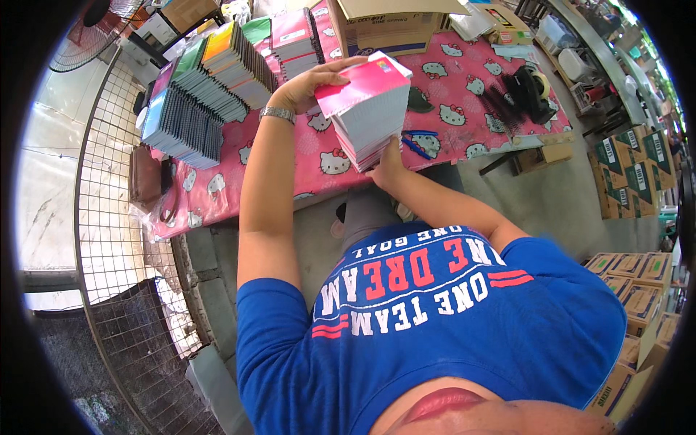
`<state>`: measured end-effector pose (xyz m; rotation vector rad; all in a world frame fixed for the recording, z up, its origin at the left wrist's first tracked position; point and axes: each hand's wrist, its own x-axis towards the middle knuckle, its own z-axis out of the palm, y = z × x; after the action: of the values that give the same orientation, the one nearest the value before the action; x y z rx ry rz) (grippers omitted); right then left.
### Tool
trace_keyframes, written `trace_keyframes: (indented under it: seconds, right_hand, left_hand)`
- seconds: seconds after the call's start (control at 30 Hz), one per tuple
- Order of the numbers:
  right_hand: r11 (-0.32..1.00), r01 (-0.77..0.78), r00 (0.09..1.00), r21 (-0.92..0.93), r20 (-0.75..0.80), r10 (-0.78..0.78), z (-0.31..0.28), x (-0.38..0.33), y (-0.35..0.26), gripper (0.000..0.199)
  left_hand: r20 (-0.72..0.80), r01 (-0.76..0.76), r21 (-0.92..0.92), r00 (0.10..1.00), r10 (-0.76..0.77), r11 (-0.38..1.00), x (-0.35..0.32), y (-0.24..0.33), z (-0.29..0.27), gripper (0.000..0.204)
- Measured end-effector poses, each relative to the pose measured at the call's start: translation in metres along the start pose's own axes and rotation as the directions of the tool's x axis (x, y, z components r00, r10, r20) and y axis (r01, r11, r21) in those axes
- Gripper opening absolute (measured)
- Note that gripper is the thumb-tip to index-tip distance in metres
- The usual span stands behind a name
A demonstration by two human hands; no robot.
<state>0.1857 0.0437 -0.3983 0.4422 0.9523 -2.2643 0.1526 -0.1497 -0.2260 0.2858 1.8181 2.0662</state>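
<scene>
A tall stack of notebooks (371, 109) with a pink-red cover on top is held up over the near edge of the table. Wearing a metal watch (278, 114), my left hand (313, 87) lies across the top cover's left side, fingers bent over it. My right hand (389, 165) grips the stack low on its right, near the bottom; some of its fingers are hidden beneath. Just right of the stack lies a blue-handled tool (420, 143), perhaps pliers. Left of my left hand stand stacks of blue spiral notebooks (181, 132) and yellow-orange spiral notebooks (233, 59).
A pink patterned cloth (319, 163) covers the table. Farther back are pink notebooks (293, 36) and an open cardboard box (388, 32). On the right lie black coils (500, 109) and a tape dispenser (535, 90). Wire mesh (109, 196) borders the left; cartons (638, 174) are stacked right.
</scene>
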Motion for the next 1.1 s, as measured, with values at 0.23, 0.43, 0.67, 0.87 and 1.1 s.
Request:
trace_keyframes:
  seconds: [0.23, 0.43, 0.67, 0.87, 1.1]
  right_hand:
    - [0.988, -0.124, 0.988, -0.092, -0.108, 0.114, -0.007, -0.016, 0.004, 0.082]
    - [0.69, -0.135, 0.858, -0.711, 0.265, 0.441, -0.098, -0.002, -0.11, 0.052]
    - [-0.475, -0.086, 0.575, -0.876, 0.346, -0.741, -0.208, 0.098, -0.32, 0.032]
    - [-0.701, -0.268, 0.666, -0.661, 0.399, -0.63, -0.232, 0.111, -0.331, 0.032]
    - [-0.709, -0.106, 0.623, -0.697, 0.509, -0.594, -0.229, 0.113, -0.369, 0.022]
  left_hand:
    - [0.123, 0.048, 0.189, 0.99, -0.072, 0.981, 0.012, 0.02, -0.012, 0.062]
    - [0.124, 0.124, 0.392, 0.975, -0.186, 0.911, 0.008, 0.038, 0.006, 0.069]
    - [0.009, -0.059, 0.924, 0.991, 0.132, 0.379, -0.002, 0.061, 0.053, 0.053]
    - [-0.292, 0.319, 0.944, 0.925, 0.243, -0.082, -0.02, 0.041, 0.157, 0.036]
    - [-0.163, 0.363, 0.891, 0.816, 0.554, -0.273, -0.02, 0.003, 0.156, 0.034]
